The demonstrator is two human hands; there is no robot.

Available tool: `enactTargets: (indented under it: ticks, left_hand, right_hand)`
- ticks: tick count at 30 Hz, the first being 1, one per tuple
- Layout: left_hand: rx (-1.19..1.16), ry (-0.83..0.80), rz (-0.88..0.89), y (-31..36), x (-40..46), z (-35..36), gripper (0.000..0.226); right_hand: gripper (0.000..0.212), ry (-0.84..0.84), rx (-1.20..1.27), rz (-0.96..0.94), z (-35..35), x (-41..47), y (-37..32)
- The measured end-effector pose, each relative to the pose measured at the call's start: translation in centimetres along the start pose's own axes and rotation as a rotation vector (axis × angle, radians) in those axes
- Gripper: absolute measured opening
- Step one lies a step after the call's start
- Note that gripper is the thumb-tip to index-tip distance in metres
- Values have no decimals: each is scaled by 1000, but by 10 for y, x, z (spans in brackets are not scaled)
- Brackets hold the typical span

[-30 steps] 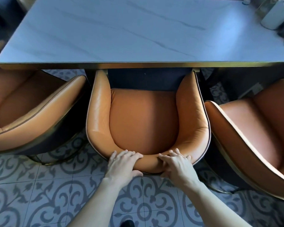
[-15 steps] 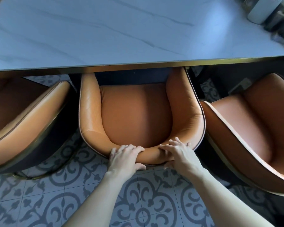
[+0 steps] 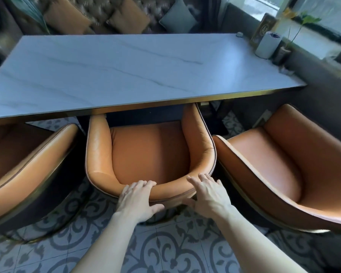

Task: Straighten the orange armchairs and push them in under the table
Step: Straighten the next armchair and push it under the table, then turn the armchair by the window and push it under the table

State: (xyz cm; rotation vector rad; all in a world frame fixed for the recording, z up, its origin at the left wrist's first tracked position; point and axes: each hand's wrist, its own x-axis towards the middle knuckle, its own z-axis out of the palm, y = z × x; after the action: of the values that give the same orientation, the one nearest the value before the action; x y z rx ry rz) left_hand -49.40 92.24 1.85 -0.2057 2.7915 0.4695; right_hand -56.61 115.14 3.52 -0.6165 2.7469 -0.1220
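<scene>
Head view is showing the left hand (image 3: 136,200) gripping the middle armchair (image 3: 146,154) backrest, while the right hand (image 3: 209,194) is resting open-fingered on it, at the table (image 3: 126,71)

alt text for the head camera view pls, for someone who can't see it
Both hands, left hand and right hand, rest on the back of the middle orange armchair, its arms tucked under the marble table. Two more orange armchairs flank it, angled.

three armchairs (image 3: 150,154) abreast – table (image 3: 126,71) behind
</scene>
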Motion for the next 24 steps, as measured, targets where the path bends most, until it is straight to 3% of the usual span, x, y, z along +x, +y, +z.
enactTargets:
  ticks: [14, 16, 19, 24]
  left_hand:
    - [31, 50, -37, 243, -51, -46, 105]
    - [74, 87, 58, 363, -39, -33, 110]
    - [65, 106, 95, 422, -17, -32, 115]
    - [90, 91, 115, 436, -16, -24, 115]
  right_hand:
    - [105, 25, -5, 66, -125, -133, 192]
    - [109, 76, 53, 144, -151, -186, 304]
    - [115, 81, 58, 219, -159, -188, 364]
    - [117, 53, 42, 229, -157, -194, 376]
